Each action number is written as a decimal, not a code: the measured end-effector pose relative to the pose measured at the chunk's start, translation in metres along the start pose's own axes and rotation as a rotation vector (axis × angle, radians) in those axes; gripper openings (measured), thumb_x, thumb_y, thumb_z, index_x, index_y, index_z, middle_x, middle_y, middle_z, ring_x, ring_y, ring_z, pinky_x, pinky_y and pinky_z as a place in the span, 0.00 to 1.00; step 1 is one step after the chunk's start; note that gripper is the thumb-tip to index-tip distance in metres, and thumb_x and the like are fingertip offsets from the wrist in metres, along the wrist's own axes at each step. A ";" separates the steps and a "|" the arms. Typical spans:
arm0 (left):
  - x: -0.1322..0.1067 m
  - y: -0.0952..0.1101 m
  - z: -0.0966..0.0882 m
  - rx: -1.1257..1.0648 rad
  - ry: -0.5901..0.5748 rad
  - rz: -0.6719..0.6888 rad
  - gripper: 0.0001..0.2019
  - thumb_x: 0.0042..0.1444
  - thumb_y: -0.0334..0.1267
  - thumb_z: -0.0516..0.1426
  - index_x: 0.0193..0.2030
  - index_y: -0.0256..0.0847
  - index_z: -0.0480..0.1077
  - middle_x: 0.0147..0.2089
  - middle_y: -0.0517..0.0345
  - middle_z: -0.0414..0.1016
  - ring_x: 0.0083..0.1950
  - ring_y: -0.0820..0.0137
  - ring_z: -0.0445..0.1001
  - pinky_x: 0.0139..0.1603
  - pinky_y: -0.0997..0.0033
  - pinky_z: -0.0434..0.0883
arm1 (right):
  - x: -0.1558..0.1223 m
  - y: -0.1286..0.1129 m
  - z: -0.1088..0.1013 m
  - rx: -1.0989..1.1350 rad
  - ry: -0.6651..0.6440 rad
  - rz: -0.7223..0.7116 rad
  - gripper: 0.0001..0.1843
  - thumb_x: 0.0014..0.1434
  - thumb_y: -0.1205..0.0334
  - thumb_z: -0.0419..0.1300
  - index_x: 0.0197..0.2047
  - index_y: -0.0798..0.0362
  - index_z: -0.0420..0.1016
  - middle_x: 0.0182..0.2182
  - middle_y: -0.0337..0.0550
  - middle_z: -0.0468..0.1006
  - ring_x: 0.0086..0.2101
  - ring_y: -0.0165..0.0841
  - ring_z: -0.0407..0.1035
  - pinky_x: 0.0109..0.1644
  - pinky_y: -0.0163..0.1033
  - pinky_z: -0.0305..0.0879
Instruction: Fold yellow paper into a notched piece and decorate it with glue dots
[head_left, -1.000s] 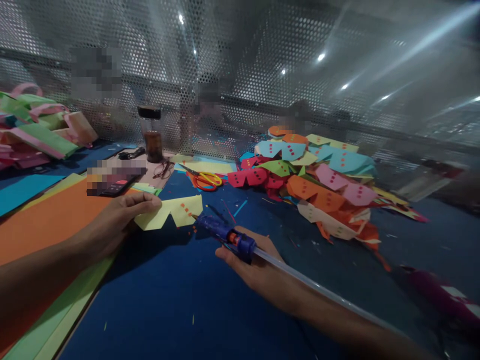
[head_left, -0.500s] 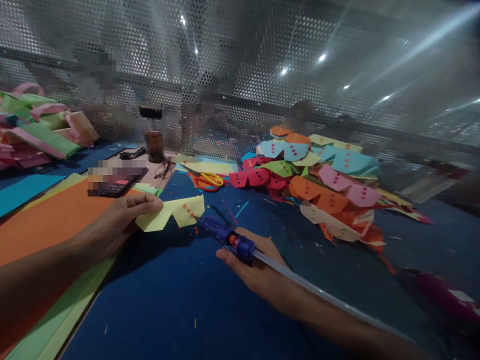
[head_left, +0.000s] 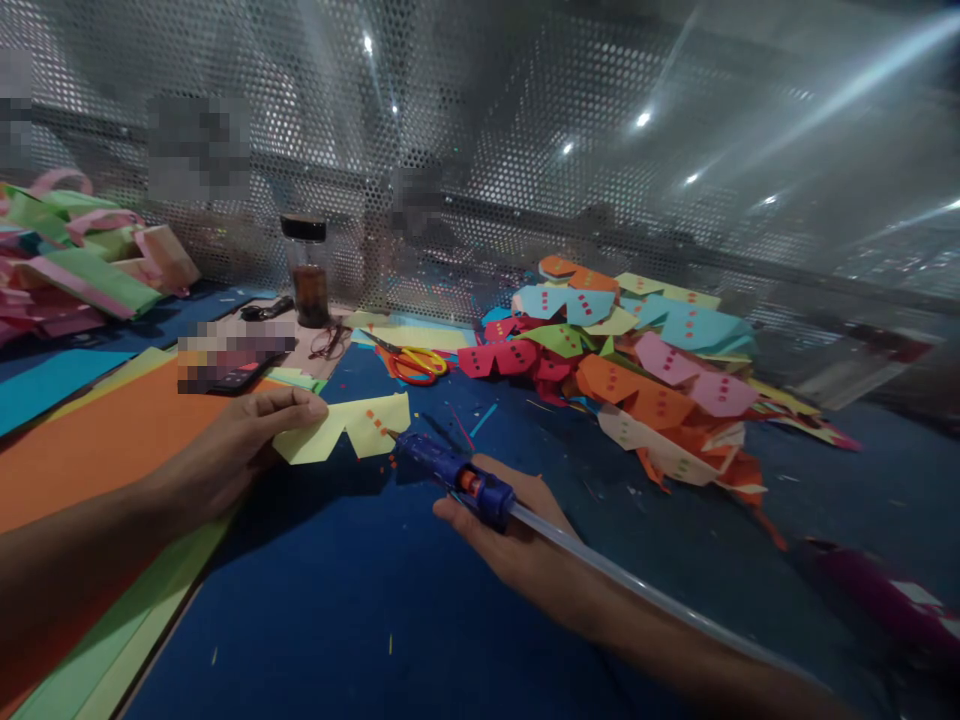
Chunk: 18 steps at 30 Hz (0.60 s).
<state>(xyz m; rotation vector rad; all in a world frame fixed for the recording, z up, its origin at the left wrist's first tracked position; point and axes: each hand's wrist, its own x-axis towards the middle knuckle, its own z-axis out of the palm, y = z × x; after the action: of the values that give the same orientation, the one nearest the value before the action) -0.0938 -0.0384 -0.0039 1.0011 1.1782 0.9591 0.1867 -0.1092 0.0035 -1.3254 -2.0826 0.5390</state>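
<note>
Between thumb and fingers, my left hand (head_left: 259, 440) pinches the left end of a pale yellow paper cut-out (head_left: 322, 432), shaped like a mask with a notch in its lower edge. Small orange squares dot its right half. My right hand (head_left: 510, 520) is wrapped round a blue glue gun (head_left: 435, 460), with a long clear glue stick (head_left: 600, 562) running out of its back. The gun's nozzle is at the right half of the cut-out; whether it touches the paper I cannot tell. Tiny orange paper squares (head_left: 392, 461) lie just below the nozzle.
Several decorated paper cut-outs (head_left: 634, 390) are heaped at the right. Scissors (head_left: 409, 362), a lidded jar (head_left: 309, 285) and a phone (head_left: 240, 370) lie or stand beyond my hands. Coloured sheets (head_left: 97, 440) cover the left side, with folded paper strips (head_left: 90, 265) behind. A perforated metal screen (head_left: 487, 130) rises at the back.
The view has shifted very slightly. Both hands, the cut-out and the glue gun stay almost exactly where they were.
</note>
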 end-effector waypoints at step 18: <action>0.003 -0.004 -0.001 0.017 0.000 0.019 0.17 0.45 0.48 0.70 0.35 0.42 0.74 0.29 0.64 0.75 0.28 0.75 0.71 0.25 0.80 0.64 | 0.000 0.000 0.001 0.012 -0.019 -0.026 0.15 0.65 0.50 0.60 0.32 0.51 0.68 0.26 0.34 0.70 0.24 0.27 0.62 0.29 0.32 0.57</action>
<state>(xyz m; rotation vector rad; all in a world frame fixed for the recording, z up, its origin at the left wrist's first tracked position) -0.0946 -0.0368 -0.0082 1.0273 1.1807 0.9658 0.1858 -0.1092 0.0028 -1.2896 -2.1054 0.5546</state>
